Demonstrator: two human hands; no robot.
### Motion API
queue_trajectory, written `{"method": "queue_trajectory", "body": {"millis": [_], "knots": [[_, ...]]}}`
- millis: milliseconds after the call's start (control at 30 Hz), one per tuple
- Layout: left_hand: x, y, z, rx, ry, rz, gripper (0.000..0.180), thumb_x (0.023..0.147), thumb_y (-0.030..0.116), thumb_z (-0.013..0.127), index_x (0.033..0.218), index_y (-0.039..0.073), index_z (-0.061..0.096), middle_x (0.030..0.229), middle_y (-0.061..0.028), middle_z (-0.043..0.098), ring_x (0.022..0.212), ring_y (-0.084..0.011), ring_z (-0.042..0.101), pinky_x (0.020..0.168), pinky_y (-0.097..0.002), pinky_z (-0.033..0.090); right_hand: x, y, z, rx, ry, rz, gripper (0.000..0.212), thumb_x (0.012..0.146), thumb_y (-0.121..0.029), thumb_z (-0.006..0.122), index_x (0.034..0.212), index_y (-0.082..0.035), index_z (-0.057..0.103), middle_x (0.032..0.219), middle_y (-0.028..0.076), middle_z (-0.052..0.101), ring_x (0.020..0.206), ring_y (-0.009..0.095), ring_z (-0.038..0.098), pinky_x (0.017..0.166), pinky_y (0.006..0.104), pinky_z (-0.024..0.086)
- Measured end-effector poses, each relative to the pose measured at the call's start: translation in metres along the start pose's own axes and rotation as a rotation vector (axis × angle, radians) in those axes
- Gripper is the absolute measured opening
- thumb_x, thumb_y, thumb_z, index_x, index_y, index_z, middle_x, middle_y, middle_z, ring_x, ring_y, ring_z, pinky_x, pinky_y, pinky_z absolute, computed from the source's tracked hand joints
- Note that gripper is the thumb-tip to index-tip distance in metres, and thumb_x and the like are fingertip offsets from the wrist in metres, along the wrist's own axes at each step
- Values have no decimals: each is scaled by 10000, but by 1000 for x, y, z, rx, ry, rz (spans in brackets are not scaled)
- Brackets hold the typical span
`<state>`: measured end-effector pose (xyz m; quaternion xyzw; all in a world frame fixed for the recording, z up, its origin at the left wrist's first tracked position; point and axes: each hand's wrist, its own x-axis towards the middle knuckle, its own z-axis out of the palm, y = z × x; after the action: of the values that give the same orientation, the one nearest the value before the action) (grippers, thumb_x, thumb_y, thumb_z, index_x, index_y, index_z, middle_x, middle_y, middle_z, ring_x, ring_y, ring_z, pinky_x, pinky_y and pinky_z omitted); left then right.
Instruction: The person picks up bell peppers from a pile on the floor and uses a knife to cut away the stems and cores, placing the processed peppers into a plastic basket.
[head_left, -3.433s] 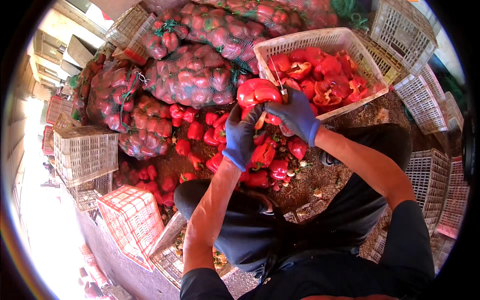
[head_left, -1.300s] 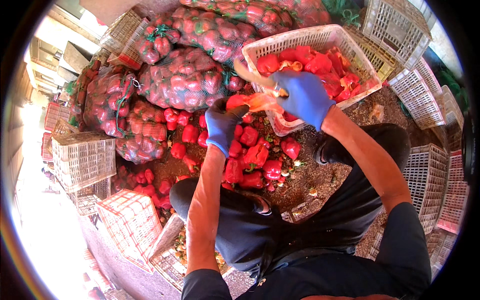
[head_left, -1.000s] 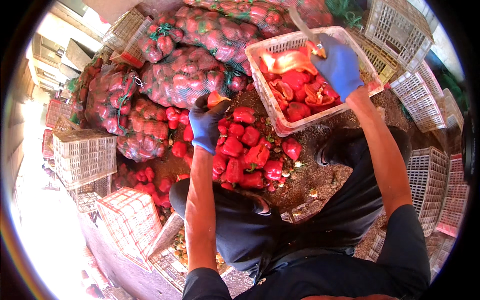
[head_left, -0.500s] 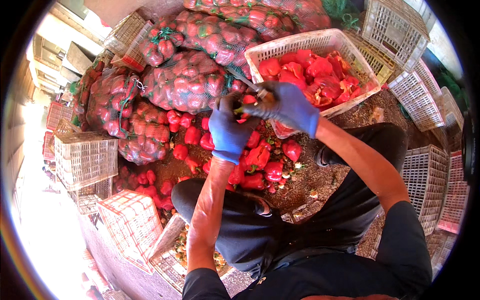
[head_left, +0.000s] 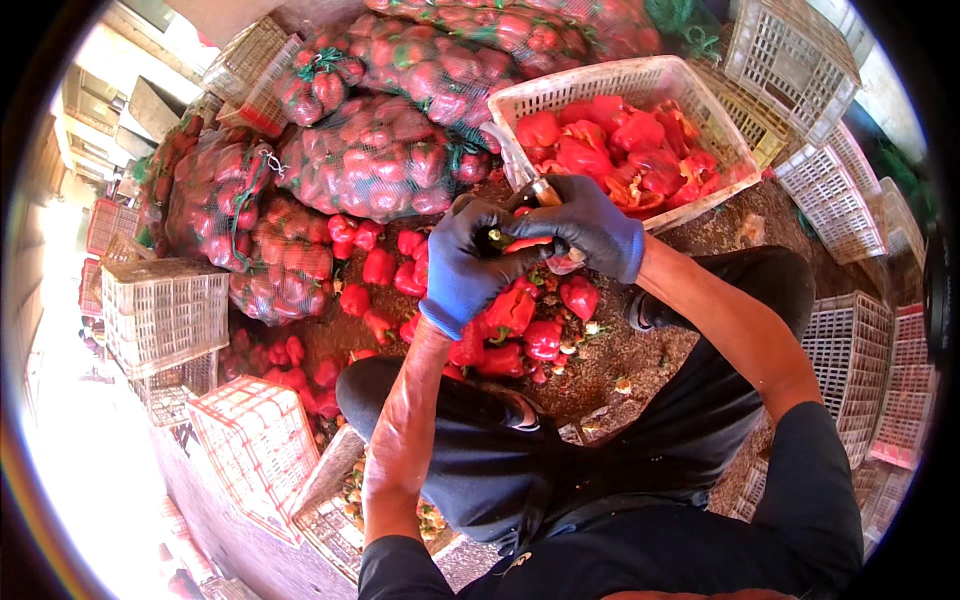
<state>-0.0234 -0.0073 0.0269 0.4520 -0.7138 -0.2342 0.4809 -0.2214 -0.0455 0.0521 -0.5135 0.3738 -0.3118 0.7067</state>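
Two gloved hands meet in front of the lap, just above a heap of red peppers on the floor. The left hand curls its fingers round a red bell pepper; only a red strip and a green stem end show, so whether it is whole or cut cannot be told. That wrap likely steadies the slippery skin. The right hand folds its fingers round the handle of a knife, leaving little gap, and sits against the pepper. The blade slants up and leftward, pointing away from the body, which probably spares the left fingers and the legs.

The white plastic crate stands just beyond the right hand, holding opened red peppers; its place suggests a short reach. The loose peppers lie between the knees, near both hands, apparently for the same reason. Mesh sacks packed with peppers are banked behind, perhaps to leave the floor free for the feet. Beside the left knee, another crate holds pale and green scraps.
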Motion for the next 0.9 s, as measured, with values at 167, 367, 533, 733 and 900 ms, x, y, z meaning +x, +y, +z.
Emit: {"method": "queue_trajectory", "body": {"millis": [167, 367, 533, 733, 900], "knots": [[7, -5, -17, -288, -80, 122, 299, 783, 103, 915, 938, 30, 670, 886, -57, 674, 793, -159, 634, 716, -307, 528, -5, -4, 4, 126, -24, -35, 231, 897, -151, 767, 1053, -1, 685, 799, 16, 664, 575, 50, 569, 472, 200, 418], [-5, 4, -12, -746, 199, -362, 96, 989, 122, 717, 953, 36, 693, 857, -21, 678, 757, -111, 639, 649, -258, 521, -4, -6, 1, 211, -10, -89, 182, 923, -184, 745, 1011, -28, 710, 820, 34, 686, 626, 79, 610, 544, 218, 481], [-17, -51, -93, -757, 522, -342, 116, 1033, 189, 661, 959, 100, 666, 768, 26, 584, 662, -71, 561, 573, -235, 463, -8, -47, -14, -96, 148, -182, 226, 922, -173, 782, 1105, -48, 735, 874, 68, 735, 660, 81, 650, 551, 239, 519], [-157, 22, -214, 155, 188, -656, 144, 942, 113, 686, 1053, 23, 699, 876, -12, 674, 732, -92, 613, 608, -258, 493, 9, -38, -111, -1329, 543, -448, 337, 884, -368, 726, 1021, -60, 715, 902, 225, 719, 841, 437, 692, 771, 495, 565], [-277, 34, -325, 896, -259, -735, 302, 902, 190, 767, 1129, -3, 714, 928, -58, 738, 835, -140, 709, 662, -256, 537, 16, -45, -144, -1557, 709, -494, 395, 923, -382, 695, 1215, -118, 709, 1067, 215, 720, 957, 403, 703, 833, 473, 563]]}}
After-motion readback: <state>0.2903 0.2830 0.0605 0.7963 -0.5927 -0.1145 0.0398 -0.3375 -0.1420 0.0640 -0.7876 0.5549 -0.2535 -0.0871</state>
